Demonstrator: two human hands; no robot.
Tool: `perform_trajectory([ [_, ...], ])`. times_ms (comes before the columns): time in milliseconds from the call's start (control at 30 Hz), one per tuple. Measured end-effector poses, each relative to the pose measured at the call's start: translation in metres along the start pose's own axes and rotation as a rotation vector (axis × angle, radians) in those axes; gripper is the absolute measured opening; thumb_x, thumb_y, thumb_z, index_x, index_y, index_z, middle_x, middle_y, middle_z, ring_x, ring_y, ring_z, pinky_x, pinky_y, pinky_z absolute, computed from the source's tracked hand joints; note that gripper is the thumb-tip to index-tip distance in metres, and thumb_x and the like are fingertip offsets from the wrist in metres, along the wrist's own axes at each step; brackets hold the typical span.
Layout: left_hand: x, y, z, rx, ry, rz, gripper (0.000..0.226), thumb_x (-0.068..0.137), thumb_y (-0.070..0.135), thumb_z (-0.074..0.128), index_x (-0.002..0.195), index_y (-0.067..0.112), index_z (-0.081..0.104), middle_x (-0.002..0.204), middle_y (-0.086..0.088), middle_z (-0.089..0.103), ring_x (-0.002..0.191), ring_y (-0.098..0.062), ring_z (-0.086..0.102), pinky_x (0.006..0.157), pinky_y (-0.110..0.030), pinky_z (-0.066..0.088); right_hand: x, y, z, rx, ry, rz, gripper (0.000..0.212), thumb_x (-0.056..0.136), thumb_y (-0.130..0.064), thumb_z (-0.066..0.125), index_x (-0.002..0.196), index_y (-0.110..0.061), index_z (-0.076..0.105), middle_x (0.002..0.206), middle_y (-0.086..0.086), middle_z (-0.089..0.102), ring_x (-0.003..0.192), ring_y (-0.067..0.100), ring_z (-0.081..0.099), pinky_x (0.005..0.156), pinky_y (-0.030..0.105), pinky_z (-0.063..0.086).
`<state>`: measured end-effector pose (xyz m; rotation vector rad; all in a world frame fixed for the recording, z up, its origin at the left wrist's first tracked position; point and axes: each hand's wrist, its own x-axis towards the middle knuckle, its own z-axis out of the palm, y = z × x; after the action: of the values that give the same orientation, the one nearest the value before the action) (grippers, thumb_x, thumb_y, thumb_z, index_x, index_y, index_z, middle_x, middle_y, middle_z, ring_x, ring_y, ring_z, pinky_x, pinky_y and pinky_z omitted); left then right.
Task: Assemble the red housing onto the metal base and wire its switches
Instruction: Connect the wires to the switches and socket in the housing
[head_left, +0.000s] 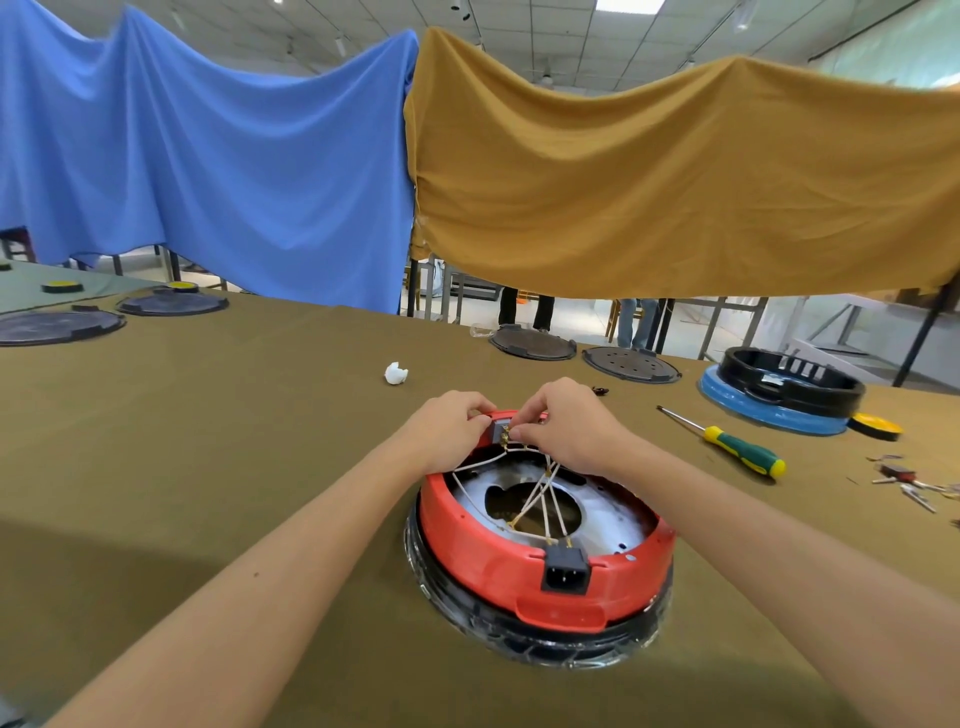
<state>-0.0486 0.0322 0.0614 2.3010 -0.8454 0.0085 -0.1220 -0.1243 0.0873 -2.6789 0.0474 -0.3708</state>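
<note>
— What are the fingers doing?

— The fingers (514, 430) of the right hand (566, 423) are curled together, pinching a small wire end at the grey switch (497, 429). The left hand (449, 434) is curled too, gripping the far rim of the red housing (498, 566) right beside that switch. The two hands nearly touch.

— And where is the housing?

— It sits on the tabletop (208, 441), near its front edge and a little right of centre, resting on a black ring wrapped in clear film (540, 649). Inside it shows the metal base (608, 514) with a big round hole in the middle.

— Any wiring?

— White wires (535, 499) cross over the hole, running from the switch at the far rim to the black power socket (564, 569) set in the near rim.

— What lies around it?

— To the right, a screwdriver (727, 441) with a green and yellow handle, and a few small loose parts (906, 480) at the right edge. Towards the far right corner, a black housing on a blue base (779, 397), a yellow disc (878, 426) touching it. Two dark round plates (582, 353) lie along the far edge, two more (109, 314) at the far left, and a crumpled white scrap (396, 373) beyond the hands. Blue (208, 156) and mustard (675, 176) cloths hang behind.
</note>
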Motion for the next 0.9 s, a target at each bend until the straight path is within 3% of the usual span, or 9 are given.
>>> perform_trajectory([
  [100,0.001,0.0,0.001,0.0,0.004,-0.003,0.032,0.104,0.02,0.044,0.13,0.018,0.063,0.124,-0.004,0.067,0.112,-0.022,0.06,0.084,-0.026,0.041,0.0,-0.001,0.002,0.001,0.014,0.023,0.01,0.09,-0.021,0.071,0.092,-0.015,0.079,0.091,0.001,0.074,0.081,0.011,0.065,0.067,0.019,0.046],
  [300,0.002,-0.001,0.001,-0.004,0.006,0.001,0.03,0.103,0.02,0.045,0.125,0.019,0.065,0.118,-0.003,0.069,0.106,-0.021,0.061,0.081,-0.027,0.041,-0.001,-0.006,0.009,-0.005,0.065,0.054,0.011,0.09,-0.018,0.07,0.089,-0.014,0.08,0.087,0.003,0.074,0.08,0.017,0.066,0.077,0.03,0.054],
  [400,0.002,-0.002,0.001,-0.022,0.005,-0.001,0.028,0.103,0.019,0.046,0.123,0.019,0.065,0.116,-0.003,0.07,0.098,-0.017,0.059,0.079,-0.027,0.041,-0.002,-0.01,0.014,-0.03,0.111,0.064,0.013,0.09,-0.015,0.068,0.085,-0.012,0.08,0.083,0.005,0.073,0.078,0.021,0.065,0.073,0.028,0.051],
  [567,0.003,-0.002,0.0,-0.023,0.008,0.008,0.027,0.102,0.019,0.047,0.121,0.018,0.066,0.114,-0.004,0.07,0.101,-0.019,0.061,0.084,-0.029,0.046,-0.005,-0.015,0.018,-0.073,0.138,0.084,0.02,0.091,-0.012,0.063,0.077,-0.009,0.078,0.076,0.006,0.072,0.069,0.023,0.062,0.064,0.027,0.046],
  [700,0.003,-0.002,0.001,-0.025,0.009,0.011,0.025,0.101,0.018,0.048,0.118,0.018,0.066,0.112,-0.004,0.07,0.104,-0.022,0.062,0.088,-0.032,0.047,-0.005,-0.02,0.021,-0.128,0.158,0.083,0.029,0.09,-0.008,0.059,0.061,-0.008,0.064,0.063,0.007,0.06,0.061,0.025,0.055,0.06,0.031,0.049],
  [800,0.003,-0.002,0.001,-0.024,0.013,0.01,0.024,0.101,0.019,0.049,0.116,0.019,0.067,0.112,-0.004,0.069,0.103,-0.022,0.062,0.087,-0.032,0.047,-0.005,-0.02,0.022,-0.118,0.157,0.082,0.029,0.093,-0.012,0.062,0.064,-0.01,0.064,0.067,0.007,0.062,0.063,0.024,0.055,0.063,0.03,0.051],
  [900,0.002,-0.002,0.001,-0.025,0.011,0.005,0.023,0.101,0.021,0.048,0.116,0.021,0.066,0.112,-0.002,0.069,0.102,-0.02,0.062,0.086,-0.032,0.047,-0.007,-0.016,0.017,-0.05,0.13,0.088,0.016,0.091,-0.017,0.068,0.079,-0.009,0.074,0.081,0.005,0.071,0.071,0.02,0.063,0.064,0.025,0.05],
])
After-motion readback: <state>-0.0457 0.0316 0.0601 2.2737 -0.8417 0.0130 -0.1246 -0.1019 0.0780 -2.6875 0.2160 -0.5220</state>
